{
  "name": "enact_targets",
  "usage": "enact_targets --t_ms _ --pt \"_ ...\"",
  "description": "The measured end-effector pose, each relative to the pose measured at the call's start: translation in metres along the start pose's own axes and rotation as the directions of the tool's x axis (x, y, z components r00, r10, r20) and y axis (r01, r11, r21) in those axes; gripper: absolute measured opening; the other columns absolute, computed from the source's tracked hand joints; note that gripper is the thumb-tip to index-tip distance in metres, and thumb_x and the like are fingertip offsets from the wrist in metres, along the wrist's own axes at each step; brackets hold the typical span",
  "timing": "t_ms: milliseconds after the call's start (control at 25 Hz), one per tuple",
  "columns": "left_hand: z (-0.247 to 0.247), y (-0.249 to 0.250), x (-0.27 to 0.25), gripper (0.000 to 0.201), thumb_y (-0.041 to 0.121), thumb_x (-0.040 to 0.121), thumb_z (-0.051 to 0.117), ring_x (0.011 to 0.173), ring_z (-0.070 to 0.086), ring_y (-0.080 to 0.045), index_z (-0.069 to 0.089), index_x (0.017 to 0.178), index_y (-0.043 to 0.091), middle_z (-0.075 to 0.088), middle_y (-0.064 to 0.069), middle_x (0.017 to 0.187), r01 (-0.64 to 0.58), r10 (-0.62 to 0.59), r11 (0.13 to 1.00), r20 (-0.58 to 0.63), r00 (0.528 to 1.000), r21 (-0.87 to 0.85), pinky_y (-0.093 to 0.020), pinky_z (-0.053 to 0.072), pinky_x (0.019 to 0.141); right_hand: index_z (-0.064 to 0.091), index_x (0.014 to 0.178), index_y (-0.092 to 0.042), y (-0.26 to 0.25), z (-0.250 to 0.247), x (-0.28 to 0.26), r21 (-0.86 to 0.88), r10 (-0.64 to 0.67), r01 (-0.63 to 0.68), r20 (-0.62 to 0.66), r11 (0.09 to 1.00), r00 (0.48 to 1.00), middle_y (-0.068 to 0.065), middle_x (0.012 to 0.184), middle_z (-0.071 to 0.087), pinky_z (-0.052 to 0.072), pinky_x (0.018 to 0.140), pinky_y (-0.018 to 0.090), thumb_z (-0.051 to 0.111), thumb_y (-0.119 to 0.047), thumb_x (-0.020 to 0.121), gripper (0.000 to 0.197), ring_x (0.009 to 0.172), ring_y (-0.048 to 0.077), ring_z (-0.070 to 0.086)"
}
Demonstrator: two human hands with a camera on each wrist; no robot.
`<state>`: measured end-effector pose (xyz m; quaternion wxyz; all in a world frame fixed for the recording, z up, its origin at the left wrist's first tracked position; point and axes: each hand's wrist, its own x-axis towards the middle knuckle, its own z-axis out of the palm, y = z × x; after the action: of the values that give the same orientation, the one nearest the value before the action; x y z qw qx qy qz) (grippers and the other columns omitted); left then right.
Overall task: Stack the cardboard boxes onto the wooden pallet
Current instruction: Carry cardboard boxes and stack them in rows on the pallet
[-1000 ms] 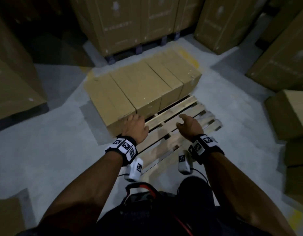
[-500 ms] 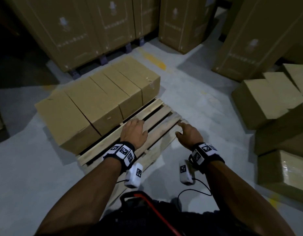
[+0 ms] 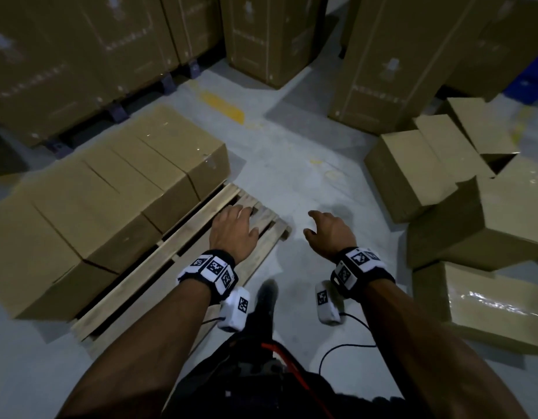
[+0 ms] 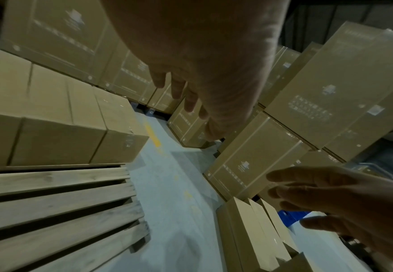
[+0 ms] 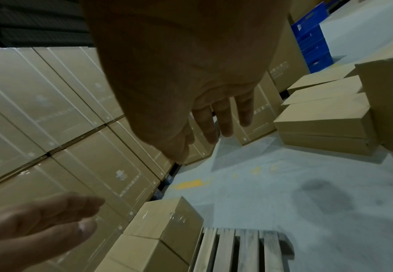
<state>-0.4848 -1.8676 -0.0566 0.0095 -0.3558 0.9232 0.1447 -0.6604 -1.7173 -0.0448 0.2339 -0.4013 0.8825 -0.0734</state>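
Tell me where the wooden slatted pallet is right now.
In the head view, the wooden slatted pallet lies lower left on the grey floor, carrying a row of brown cardboard boxes.

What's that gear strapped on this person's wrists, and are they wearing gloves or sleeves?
No gloves or sleeves: both forearms are bare. The left hand and right hand each have a black wristband carrying white tiles printed with black square codes. A small white camera pod hangs under each wrist, also coded, with a thin black cable trailing back.

Grey concrete floor point(image 3: 285, 176), yellow paint mark point(image 3: 222, 107); tall wrapped cartons point(image 3: 397, 55) behind; blue crates point(image 5: 312, 38); dim light.
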Motion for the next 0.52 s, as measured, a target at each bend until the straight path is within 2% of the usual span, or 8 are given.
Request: enact_targets --t_ms 120,200,360,520 --pt "0.014 0.019 0.087 0.054 0.036 0.094 0.053 0.137 0.037 -0.030 0.045 0.142 0.012 0.045 -0.011 0.147 -0.023 0.023 1.000 0.029 0.999 -0.010 -0.042 0.030 0.113 0.037 0.150 -0.018 0.024 -0.030 0.067 -0.049 0.014 -0.014 -0.017 0.999 1.000 0.014 0.146 0.048 0.045 0.101 0.046 0.050 -0.039 0.100 0.056 0.129 0.037 0.048" --pt "0.015 0.029 0.150 0.057 0.037 0.095 0.051 0.142 0.031 -0.031 0.041 0.145 0.013 0.040 -0.011 0.153 -0.029 0.030 0.999 0.061 0.998 -0.020 -0.044 0.027 0.115 0.035 0.151 -0.019 0.033 -0.054 0.116 -0.065 0.030 -0.031 -0.014 0.997 0.999 0.013 0.148 0.046 0.043 0.101 0.045 0.049 -0.039 0.100 0.057 0.130 0.037 0.046" --pt "-0.010 0.048 0.259 0.058 0.036 0.099 0.047 0.149 0.016 -0.030 0.032 0.151 0.016 0.026 -0.009 0.161 -0.027 0.030 0.999 0.082 0.996 -0.038 -0.043 0.016 0.121 0.032 0.153 -0.019 0.040 -0.104 0.204 -0.103 0.041 -0.038 0.025 0.994 0.999 0.013 0.150 0.044 0.042 0.102 0.045 0.048 -0.040 0.101 0.059 0.132 0.036 0.045" --pt "-0.034 0.065 0.352 0.058 0.037 0.100 0.045 0.150 0.013 -0.029 0.030 0.152 0.016 0.023 -0.008 0.162 -0.028 0.030 0.999 0.077 0.997 -0.031 -0.043 0.014 0.121 0.034 0.152 -0.019 0.051 -0.152 0.286 -0.103 0.020 -0.019 0.015 0.994 1.000 0.013 0.149 0.045 0.041 0.102 0.045 0.049 -0.040 0.101 0.058 0.131 0.036 0.045"
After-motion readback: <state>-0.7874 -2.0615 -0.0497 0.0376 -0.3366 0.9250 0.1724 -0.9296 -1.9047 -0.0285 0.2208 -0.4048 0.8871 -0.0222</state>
